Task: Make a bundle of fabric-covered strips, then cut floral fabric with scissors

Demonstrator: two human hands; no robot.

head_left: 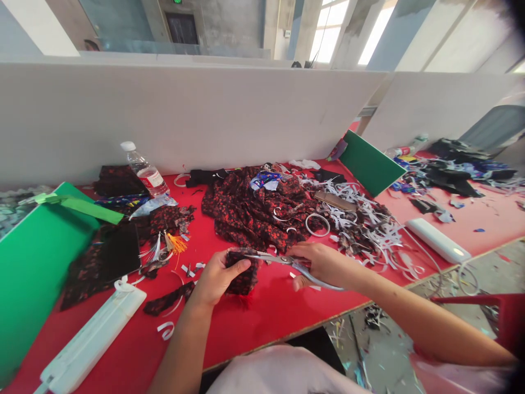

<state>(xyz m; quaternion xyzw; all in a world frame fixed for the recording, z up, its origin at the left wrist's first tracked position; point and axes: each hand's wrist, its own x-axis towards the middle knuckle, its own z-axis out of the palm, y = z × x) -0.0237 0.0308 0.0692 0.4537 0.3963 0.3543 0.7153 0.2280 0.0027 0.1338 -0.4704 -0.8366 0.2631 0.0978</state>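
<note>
My left hand (216,277) grips a folded piece of dark red-flowered fabric (241,279), thumb on top, just above the red table. Scissors (303,269) are in my right hand (322,262), with fingers through the handles. Their blades point left and reach the upper edge of the fabric piece; whether they are cutting into it I cannot tell. Behind both hands lies a big heap of the same flowered fabric (241,210). A white ring (317,225) rests at the heap's right side.
White strip scraps (379,235) pile up at the right. A plastic bottle (148,175) stands back left. Green boards (371,163) divide the red table (283,323). White power strips (94,334) lie left and right. A grey partition (197,115) rises behind.
</note>
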